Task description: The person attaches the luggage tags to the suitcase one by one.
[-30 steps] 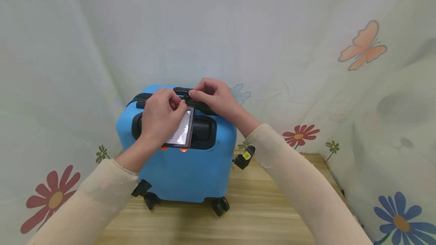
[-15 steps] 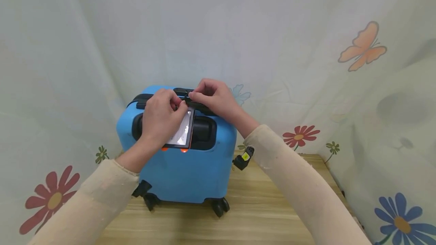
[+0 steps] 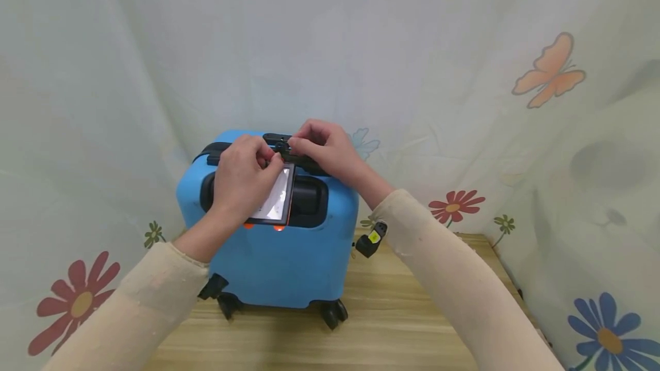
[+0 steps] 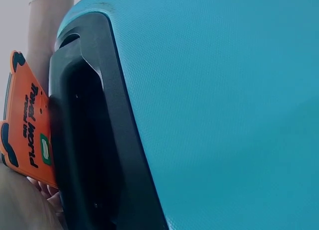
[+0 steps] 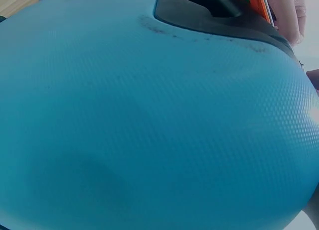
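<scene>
A blue hard-shell suitcase [image 3: 283, 262] stands upright with black handles on its top and front. My left hand [image 3: 244, 170] pinches the upper end of a luggage tag [image 3: 278, 199], which hangs over the black front handle. The tag's face holds a white card; its orange back [image 4: 30, 120] with black lettering shows in the left wrist view. At the suitcase's top edge, my right hand [image 3: 327, 145] pinches a thin black strap [image 3: 281, 145] between thumb and forefinger, close to the left fingertips. Fingers hide the place where strap and tag meet.
Beneath the suitcase wheels [image 3: 334, 314] lies a wood-grain tabletop [image 3: 402, 319]. A pale curtain [image 3: 392, 44] printed with flowers and butterflies hangs behind and on both sides. Black wrist cameras [image 3: 371, 239] sit below the sleeves.
The right fingertips have shifted very slightly to the right, and more of the black strap shows beside them. The left hand, tag and suitcase hold nearly still.
</scene>
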Motion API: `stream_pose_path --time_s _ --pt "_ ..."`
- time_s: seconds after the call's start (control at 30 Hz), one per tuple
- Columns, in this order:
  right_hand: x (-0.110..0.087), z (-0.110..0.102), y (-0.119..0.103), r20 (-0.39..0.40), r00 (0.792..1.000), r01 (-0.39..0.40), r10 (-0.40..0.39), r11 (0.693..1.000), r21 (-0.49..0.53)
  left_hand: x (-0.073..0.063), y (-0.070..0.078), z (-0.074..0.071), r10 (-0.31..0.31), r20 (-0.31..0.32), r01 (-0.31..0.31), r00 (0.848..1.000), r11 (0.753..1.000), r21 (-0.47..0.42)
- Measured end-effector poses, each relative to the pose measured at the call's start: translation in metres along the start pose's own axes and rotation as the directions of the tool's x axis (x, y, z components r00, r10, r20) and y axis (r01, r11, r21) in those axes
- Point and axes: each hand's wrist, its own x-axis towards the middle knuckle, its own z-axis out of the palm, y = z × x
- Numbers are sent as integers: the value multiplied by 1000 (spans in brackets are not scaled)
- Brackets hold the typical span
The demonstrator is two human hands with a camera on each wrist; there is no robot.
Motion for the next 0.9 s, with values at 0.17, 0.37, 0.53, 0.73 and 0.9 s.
stream_pose_path --time_s 0.17,0.37,0.53,0.73,0.9 --pt "0 -1 -2 0 1000 5 -5 998 -62 0 0 0 8 3 -8 1000 1000 -13" --pt "-1 -2 -5 7 1000 -5 6 992 -124 0 0 0 19 1 -19 1000 1000 -18" --pt "-1 -3 -3 13 1000 -18 20 993 -119 -1 -1 0 32 -1 -32 999 999 -16" --pt "0 -1 -6 33 996 -79 83 990 -118 -1 -3 1 40 -12 -40 999 999 -4" --pt "1 1 -10 59 990 -119 125 988 -99 -1 -4 0 41 -15 -41 999 999 -5"
